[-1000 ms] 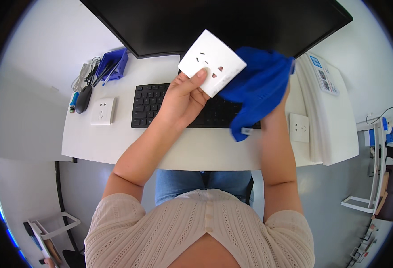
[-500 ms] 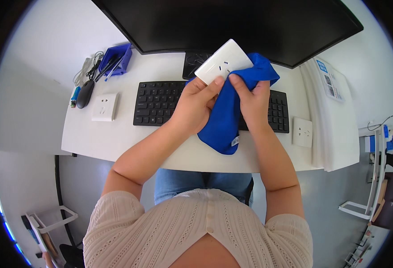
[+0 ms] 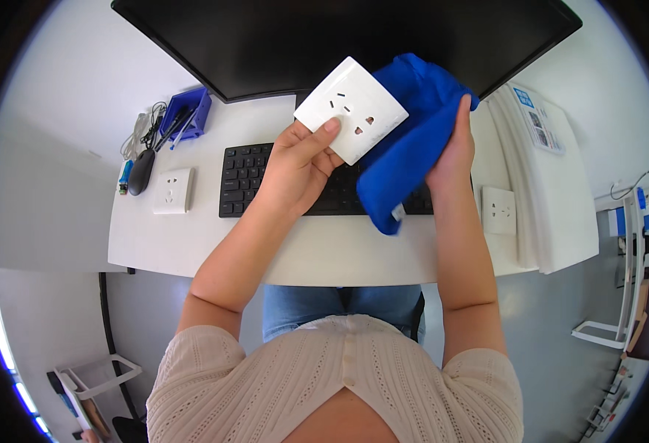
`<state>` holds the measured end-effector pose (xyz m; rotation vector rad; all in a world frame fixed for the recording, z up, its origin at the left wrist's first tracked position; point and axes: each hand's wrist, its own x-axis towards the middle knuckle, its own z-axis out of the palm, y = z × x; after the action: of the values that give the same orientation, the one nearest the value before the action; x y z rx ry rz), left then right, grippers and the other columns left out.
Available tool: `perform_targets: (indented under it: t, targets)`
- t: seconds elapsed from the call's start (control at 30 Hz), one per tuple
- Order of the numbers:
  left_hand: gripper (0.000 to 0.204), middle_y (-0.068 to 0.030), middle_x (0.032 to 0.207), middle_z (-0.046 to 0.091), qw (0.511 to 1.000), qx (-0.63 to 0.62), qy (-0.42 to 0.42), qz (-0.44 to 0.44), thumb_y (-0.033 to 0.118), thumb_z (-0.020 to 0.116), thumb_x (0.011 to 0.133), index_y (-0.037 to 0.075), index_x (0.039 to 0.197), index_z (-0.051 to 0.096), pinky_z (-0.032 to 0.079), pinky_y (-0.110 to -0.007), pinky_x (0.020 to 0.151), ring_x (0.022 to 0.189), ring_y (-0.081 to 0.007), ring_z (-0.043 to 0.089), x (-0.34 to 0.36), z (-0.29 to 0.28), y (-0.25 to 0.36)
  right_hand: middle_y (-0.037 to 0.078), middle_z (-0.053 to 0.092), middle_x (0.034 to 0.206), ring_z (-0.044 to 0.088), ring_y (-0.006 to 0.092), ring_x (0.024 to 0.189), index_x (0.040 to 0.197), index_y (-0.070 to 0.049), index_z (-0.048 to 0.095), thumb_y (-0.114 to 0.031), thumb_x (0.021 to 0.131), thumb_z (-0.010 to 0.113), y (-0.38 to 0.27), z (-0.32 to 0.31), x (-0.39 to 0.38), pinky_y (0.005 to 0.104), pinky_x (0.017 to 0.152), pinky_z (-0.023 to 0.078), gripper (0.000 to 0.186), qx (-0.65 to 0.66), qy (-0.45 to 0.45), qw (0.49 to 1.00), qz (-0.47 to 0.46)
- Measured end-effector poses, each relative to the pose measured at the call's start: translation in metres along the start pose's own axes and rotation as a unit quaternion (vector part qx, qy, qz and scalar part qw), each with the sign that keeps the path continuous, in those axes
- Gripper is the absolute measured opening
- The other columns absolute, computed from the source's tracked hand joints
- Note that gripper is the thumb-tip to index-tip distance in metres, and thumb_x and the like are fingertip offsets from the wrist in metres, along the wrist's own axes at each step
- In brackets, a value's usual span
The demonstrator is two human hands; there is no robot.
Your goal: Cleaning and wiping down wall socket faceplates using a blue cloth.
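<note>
My left hand (image 3: 298,162) grips a white square socket plate (image 3: 350,100) with its thumb on the face, so the slots show upward, raised over the black keyboard (image 3: 239,181) in front of the monitor. Just right of the plate, my right hand (image 3: 453,148) holds a bunched blue cloth (image 3: 405,162), fingers behind it, a small white tag dangling low. Two similar socket plates lie on the desk, one at the left (image 3: 171,190) and one at the right (image 3: 498,209).
A black monitor (image 3: 346,37) spans the back of the white desk (image 3: 191,247). Left are a blue bin (image 3: 195,103) with pens, cables, a mouse (image 3: 142,171) and a small blue item (image 3: 125,177). Right lie stacked white sheets (image 3: 560,207). A white metal frame (image 3: 590,332) stands on the floor.
Half a second ago the cloth lapped the plate's right edge under my right thumb; now my right hand and cloth have pulled right and upward, and my left hand has turned the plate to show more face.
</note>
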<state>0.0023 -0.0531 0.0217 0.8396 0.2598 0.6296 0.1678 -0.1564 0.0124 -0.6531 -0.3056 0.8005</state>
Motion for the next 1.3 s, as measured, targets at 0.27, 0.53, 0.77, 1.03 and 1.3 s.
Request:
perform_targets:
  t: [0.27, 0.53, 0.77, 1.03, 1.3]
  targets:
    - [0.038, -0.0101, 0.116, 0.064, 0.988, 0.148, -0.031, -0.011, 0.019, 0.058, 0.099, -0.006, 0.127, 0.053, 0.049, -0.033, 0.092, 0.105, -0.0171, 0.062, 0.000, -0.015, -0.010, 0.019, 0.067, 0.099, 0.066, 0.0306, 0.091, 0.099, 0.002, 0.066, -0.041, 0.092, 0.064, 0.032, 0.000, -0.006, 0.0374, 0.082, 0.050, 0.043, -0.606, -0.067, 0.757, -0.235]
    - [0.029, -0.0089, 0.103, 0.069, 0.957, 0.269, -0.095, -0.057, 0.011, 0.059, 0.096, -0.008, 0.118, 0.060, 0.051, -0.028, 0.085, 0.095, -0.0134, 0.064, -0.001, -0.009, -0.004, 0.014, 0.068, 0.094, 0.065, 0.0219, 0.082, 0.098, 0.001, 0.065, -0.047, 0.094, 0.060, 0.018, -0.004, 0.010, 0.0312, 0.071, 0.051, 0.049, -0.453, 0.123, 0.879, -0.077]
    - [0.034, -0.0115, 0.110, 0.066, 0.984, 0.175, -0.042, 0.001, 0.012, 0.060, 0.096, -0.003, 0.126, 0.052, 0.050, -0.025, 0.080, 0.095, -0.0145, 0.064, 0.009, -0.015, 0.012, 0.015, 0.061, 0.122, 0.058, 0.0269, 0.116, 0.127, -0.003, 0.054, -0.042, 0.090, 0.066, 0.004, -0.017, 0.013, 0.0447, 0.101, 0.046, 0.056, 0.032, 0.013, 0.994, 0.099]
    - [0.040, -0.0148, 0.111, 0.066, 0.957, 0.278, 0.034, 0.079, 0.008, 0.067, 0.091, -0.003, 0.124, 0.048, 0.052, -0.030, 0.086, 0.101, -0.0196, 0.066, 0.012, -0.016, 0.011, 0.006, 0.066, 0.114, 0.061, 0.0210, 0.110, 0.121, -0.007, 0.060, -0.003, 0.082, 0.075, 0.021, -0.013, 0.009, 0.0391, 0.098, 0.047, 0.042, -0.136, -0.113, 0.981, 0.078]
    - [0.070, -0.0189, 0.130, 0.048, 0.746, 0.573, 0.058, 0.334, 0.003, 0.075, 0.079, -0.001, 0.139, 0.039, 0.048, -0.037, 0.096, 0.115, -0.0301, 0.055, 0.000, -0.007, -0.014, 0.006, 0.068, 0.104, 0.063, 0.0180, 0.101, 0.108, -0.009, 0.065, -0.014, 0.080, 0.080, 0.039, -0.002, 0.000, 0.0310, 0.093, 0.048, 0.032, -0.204, 0.015, 0.977, -0.054]
